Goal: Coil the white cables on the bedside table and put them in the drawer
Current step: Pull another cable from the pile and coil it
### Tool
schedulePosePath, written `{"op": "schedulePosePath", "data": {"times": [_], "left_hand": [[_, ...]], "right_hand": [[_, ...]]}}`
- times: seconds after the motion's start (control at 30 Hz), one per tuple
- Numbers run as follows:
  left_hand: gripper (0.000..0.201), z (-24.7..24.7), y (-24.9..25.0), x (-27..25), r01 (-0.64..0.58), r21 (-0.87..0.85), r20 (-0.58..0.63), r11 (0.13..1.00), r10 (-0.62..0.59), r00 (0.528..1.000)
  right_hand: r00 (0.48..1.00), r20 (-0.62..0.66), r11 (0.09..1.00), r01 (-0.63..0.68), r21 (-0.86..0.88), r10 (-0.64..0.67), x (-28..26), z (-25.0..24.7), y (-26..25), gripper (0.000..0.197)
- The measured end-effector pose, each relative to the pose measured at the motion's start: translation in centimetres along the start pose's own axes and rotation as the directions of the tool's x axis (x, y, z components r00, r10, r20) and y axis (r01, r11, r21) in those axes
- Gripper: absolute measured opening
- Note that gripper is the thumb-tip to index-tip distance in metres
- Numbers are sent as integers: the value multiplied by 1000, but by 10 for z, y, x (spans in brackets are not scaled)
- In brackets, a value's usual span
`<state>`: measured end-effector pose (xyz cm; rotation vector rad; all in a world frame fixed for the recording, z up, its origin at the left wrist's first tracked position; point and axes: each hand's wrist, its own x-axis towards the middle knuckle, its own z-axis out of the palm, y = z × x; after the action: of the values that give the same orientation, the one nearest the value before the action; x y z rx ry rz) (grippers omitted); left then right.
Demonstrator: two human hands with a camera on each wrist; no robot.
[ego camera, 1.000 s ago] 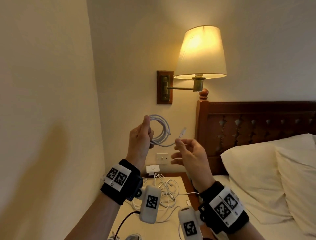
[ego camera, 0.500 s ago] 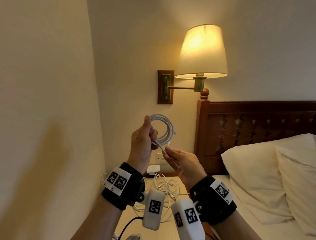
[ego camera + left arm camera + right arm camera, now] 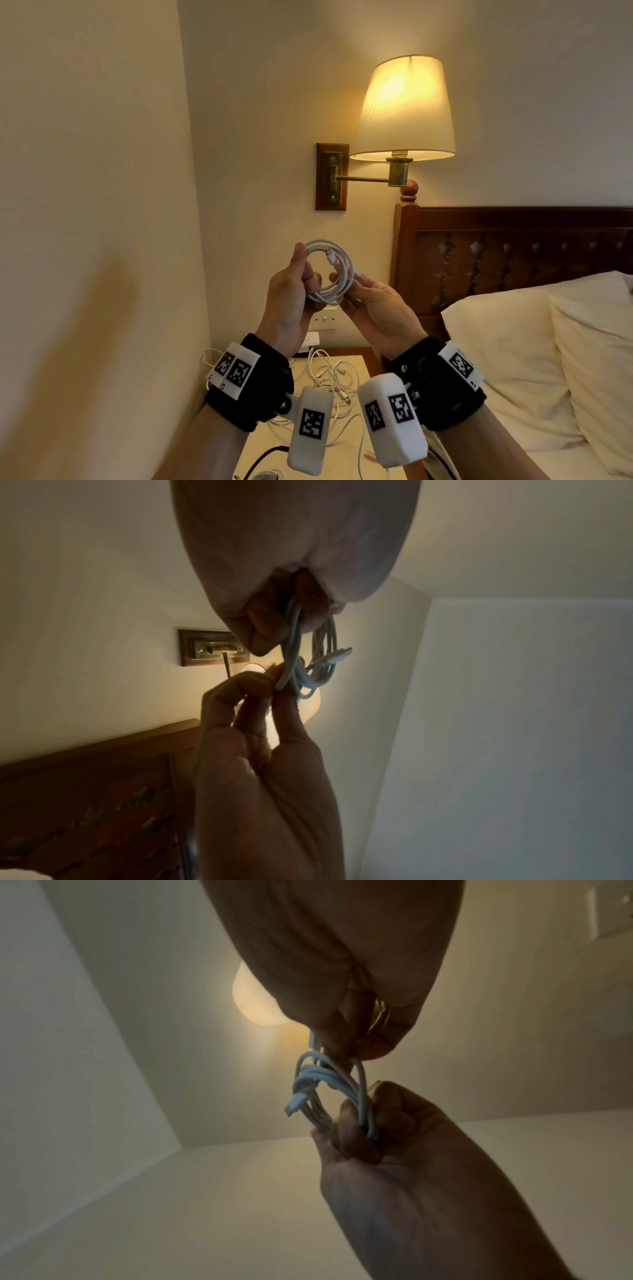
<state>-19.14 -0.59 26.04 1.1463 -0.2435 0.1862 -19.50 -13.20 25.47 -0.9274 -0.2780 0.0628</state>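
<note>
No words, numbers or brand names can be read in any view. The only signs are black-and-white square code patterns: two side by side on a white tag (image 3: 234, 369) on the left wristband, one on the white camera pod (image 3: 311, 423) below it, two on the right white pod (image 3: 390, 411), and one on the right wristband's tag (image 3: 461, 365). They carry no legible characters.
</note>
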Motion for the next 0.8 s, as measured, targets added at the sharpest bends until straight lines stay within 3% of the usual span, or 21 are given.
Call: {"op": "schedulePosePath", "data": {"times": [0.1, 0.23, 0.3, 0.37, 0.43, 0.5, 0.63, 0.8], "left_hand": [[49, -1, -3, 0, 11, 60, -18, 998, -10, 1000], [48, -5, -6, 1, 23, 212, -81, 977, -6, 997], [48, -6, -7, 2, 18, 278, -80, 960, 4, 997], [47, -5, -7, 1, 20, 338, -73, 941, 6, 997], [47, -3, -6, 0, 17, 378, -77, 926, 13, 997], [46, 1, -5, 0, 8, 383, -73, 924, 21, 997], [46, 5, -5, -1, 8, 400, -77, 916, 25, 997], [47, 5, -4, -1, -1, 397, -73, 918, 32, 997]], "right_hand": [[1000, 16, 997, -25, 76, 23, 1, -2, -1, 25], [996, 84, 1000, -28, 0, 28, 0, -9, -7, 52], [993, 114, 976, 46, -212, -22, -1, -11, -9, 50], [983, 115, 829, 185, -527, -146, -1, -12, -7, 47], [939, 129, 637, 314, -704, -319, 2, -12, -3, 46], [881, 137, 511, 382, -770, -452, 3, -11, 1, 42], [776, 123, 401, 447, -799, -619, 2, -9, 5, 36], [587, 277, 151, 576, -803, -761, 7, -9, 15, 32]]}}
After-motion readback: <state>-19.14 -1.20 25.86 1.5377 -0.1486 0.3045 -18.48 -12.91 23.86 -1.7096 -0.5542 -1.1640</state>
